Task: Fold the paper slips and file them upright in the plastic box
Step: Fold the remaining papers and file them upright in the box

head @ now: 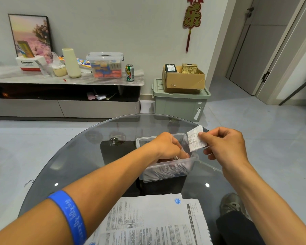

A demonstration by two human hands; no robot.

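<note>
The clear plastic box [191, 165] stands on the round glass table [74, 156], and everything here is best placed against it. The left hand [166, 145] reaches down into the box from its left side, fingers curled in among the filed slips [166, 171] that stand packed along the near wall; whether it pinches any of them or only presses them aside I cannot tell, since the fingertips are buried. The right hand [224, 144] hovers just above the box's right rim, thumb and forefinger closed on a folded slip [195, 138] (a printed receipt, by the look of it), which hangs upright and clear of the box.

The step in hand seems to be the filing of this slip. To do it well, the left hand should lean the standing slips toward the near wall and hold a gap open behind them, so the new one goes in without snagging. The right hand should keep its pinch near the top edge, lower the slip with the fold downward, and let go only when the bottom edge rests on the floor of the box. If the gap closes early, the slip may buckle or ride up over its neighbours.

Nearer than the box, at the table's front edge, lie large printed sheets [148, 221].
</note>
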